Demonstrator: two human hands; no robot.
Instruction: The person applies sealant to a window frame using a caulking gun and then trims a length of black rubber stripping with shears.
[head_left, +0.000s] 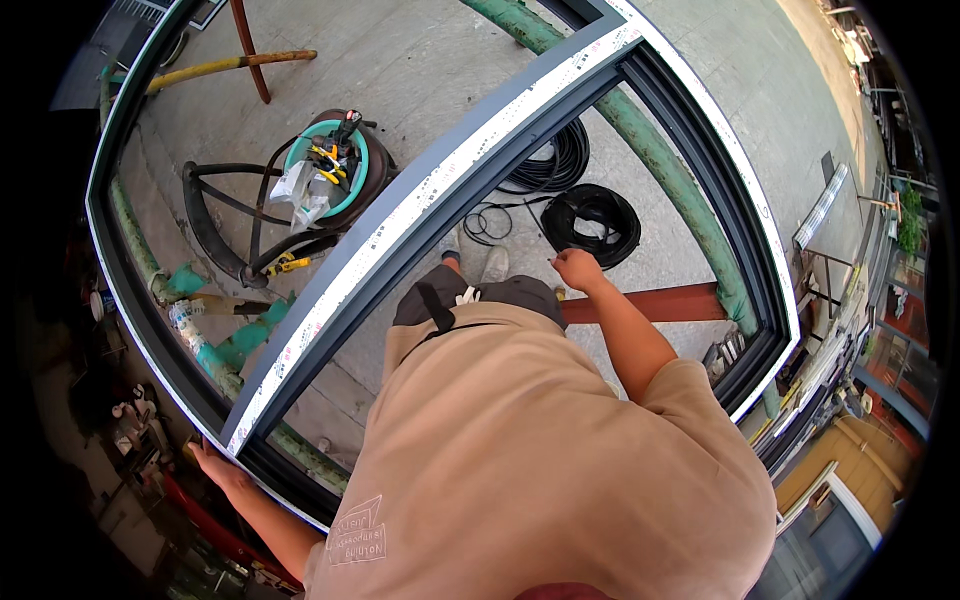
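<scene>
The window frame point(383, 232) lay just beside the left hand point(222, 472), spreading forward and to the right of it, and this relation seemed the one that mattered most. Its white-filmed middle bar point(465, 150) ran away from that hand on a long diagonal, forward and rightward; the frame's far end was cut off, so its full long axis could not be judged. The left hand was the nearer of the two, at the outer edge by the bar's near end. Its fingers looked stretched out along the edge, but whether they touched it or had closed around it I could not tell.

The right hand point(578, 270) showed within the near opening, apart from the bars, with the middle bar to its left and the frame's right side well off to its right. Its fingers were bent loosely; whether they held anything small I could not tell. A black cable coil point(560, 215) showed just beyond them on the floor, and a red support beam point(690, 303) passed behind the right forearm.
</scene>
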